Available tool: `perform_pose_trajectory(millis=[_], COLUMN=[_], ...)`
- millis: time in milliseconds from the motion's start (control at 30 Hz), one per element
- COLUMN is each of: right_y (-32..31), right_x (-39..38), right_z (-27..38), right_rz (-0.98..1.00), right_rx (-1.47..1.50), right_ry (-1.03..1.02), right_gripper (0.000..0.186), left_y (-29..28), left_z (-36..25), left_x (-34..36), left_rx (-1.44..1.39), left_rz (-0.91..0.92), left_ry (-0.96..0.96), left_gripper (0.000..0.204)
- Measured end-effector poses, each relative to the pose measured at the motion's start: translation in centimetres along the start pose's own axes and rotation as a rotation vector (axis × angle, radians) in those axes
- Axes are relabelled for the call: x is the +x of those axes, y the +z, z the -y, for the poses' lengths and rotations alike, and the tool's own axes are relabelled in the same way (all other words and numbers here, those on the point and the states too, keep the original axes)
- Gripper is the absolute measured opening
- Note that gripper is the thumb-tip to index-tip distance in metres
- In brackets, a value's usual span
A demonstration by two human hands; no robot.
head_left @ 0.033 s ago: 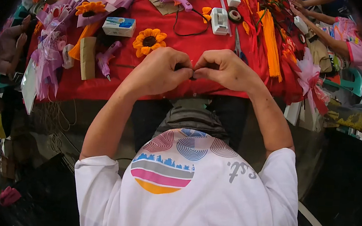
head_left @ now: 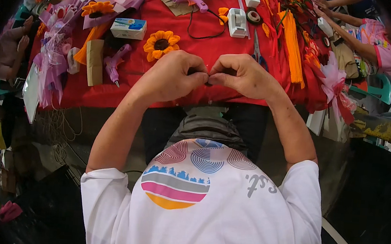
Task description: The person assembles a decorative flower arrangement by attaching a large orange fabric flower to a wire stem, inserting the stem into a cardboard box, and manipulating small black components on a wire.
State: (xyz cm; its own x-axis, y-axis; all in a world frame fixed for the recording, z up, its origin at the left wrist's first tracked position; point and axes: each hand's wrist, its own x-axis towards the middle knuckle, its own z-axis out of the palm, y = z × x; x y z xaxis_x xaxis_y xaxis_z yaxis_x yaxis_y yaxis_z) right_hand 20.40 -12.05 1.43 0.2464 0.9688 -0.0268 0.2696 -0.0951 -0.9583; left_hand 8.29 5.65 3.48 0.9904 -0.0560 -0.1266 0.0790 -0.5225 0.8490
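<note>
Above the near edge of the red-covered table (head_left: 137,88), my left hand (head_left: 174,75) and my right hand (head_left: 244,75) meet, fingertips to fingertips. Both are closed in a pinch. Something small and dark shows between the tips, too little of it to name. Just beyond my left hand lies an orange sunflower (head_left: 160,45) with a brown centre, made of fuzzy stems. Scissors (head_left: 257,48) lie behind my right hand, partly hidden by it. A purple glue gun (head_left: 115,63) rests to the left of my left forearm.
Orange fuzzy stems (head_left: 291,46) lie in a bundle at right. A white tape dispenser (head_left: 237,23), a second glue gun (head_left: 190,0) with a black cord and a small box (head_left: 128,29) stand farther back. Wrapped bouquets (head_left: 53,61) fill the left. Other people's hands (head_left: 323,7) show at far right.
</note>
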Motion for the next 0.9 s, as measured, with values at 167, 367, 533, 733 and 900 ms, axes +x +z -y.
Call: perform_pose_trajectory(millis=[167, 367, 533, 733, 900], right_y=[0.8, 1.0, 1.0, 1.8, 2.2], right_x=[-0.1, 0.0, 0.2, 0.4, 0.7], right_z=[-0.1, -0.9, -0.9, -2.0, -1.8], right_rz=[-0.096, -0.128, -0.125, -0.215, -0.259], right_rx=[0.025, 0.058, 0.018, 0.210, 0.211], right_ry=[0.021, 0.020, 0.031, 0.027, 0.059], right_gripper=[0.012, 0.010, 0.010, 0.013, 0.009], left_y=[0.1, -0.1, -0.3, 0.5, 1.8], left_z=[0.9, 0.2, 1.0, 1.8, 2.2], left_x=[0.1, 0.2, 0.4, 0.0, -0.3], left_rx=[-0.187, -0.114, -0.027, -0.210, -0.442], left_rz=[-0.035, -0.097, -0.103, -0.136, -0.255], left_ry=[-0.077, -0.019, -0.013, -0.080, -0.111], left_gripper=[0.018, 0.019, 0.019, 0.020, 0.022])
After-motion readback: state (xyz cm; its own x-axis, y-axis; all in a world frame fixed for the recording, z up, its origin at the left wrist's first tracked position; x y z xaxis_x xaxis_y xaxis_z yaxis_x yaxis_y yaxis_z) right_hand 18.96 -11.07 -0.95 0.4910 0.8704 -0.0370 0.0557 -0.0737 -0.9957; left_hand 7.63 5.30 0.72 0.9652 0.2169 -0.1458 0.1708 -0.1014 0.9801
